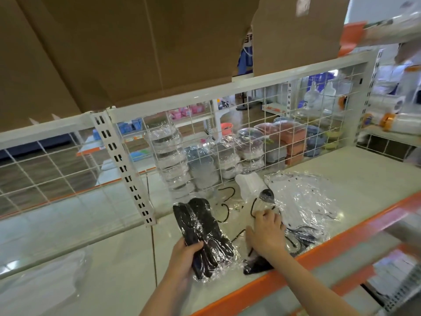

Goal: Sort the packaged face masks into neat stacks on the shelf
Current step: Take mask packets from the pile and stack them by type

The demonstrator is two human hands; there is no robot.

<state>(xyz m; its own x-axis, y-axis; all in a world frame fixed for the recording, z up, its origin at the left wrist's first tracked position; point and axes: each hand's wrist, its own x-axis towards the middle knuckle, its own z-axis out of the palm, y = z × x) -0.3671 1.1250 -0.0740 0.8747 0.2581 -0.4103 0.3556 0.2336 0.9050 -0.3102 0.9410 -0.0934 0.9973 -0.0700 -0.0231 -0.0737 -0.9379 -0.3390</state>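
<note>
We note a glossy black bundle of masks in clear film wrap (202, 238), and to its right a crinkled transparent plastic packet of white masks dotted with small black spots (298, 199) with black ear loops showing at its near edge. We observe that the flat metal shelf (364, 176) is off-white with a bright orange front edge strip (341, 241), backed by a white square-grid wire panel (262, 124) and a white slotted upright (124, 169). Above, we see plain brown corrugated cardboard boxes (114, 46); behind the grid stand a terracotta-orange folded stack (293, 142) and grey wrapped stacks (202, 167).
</note>
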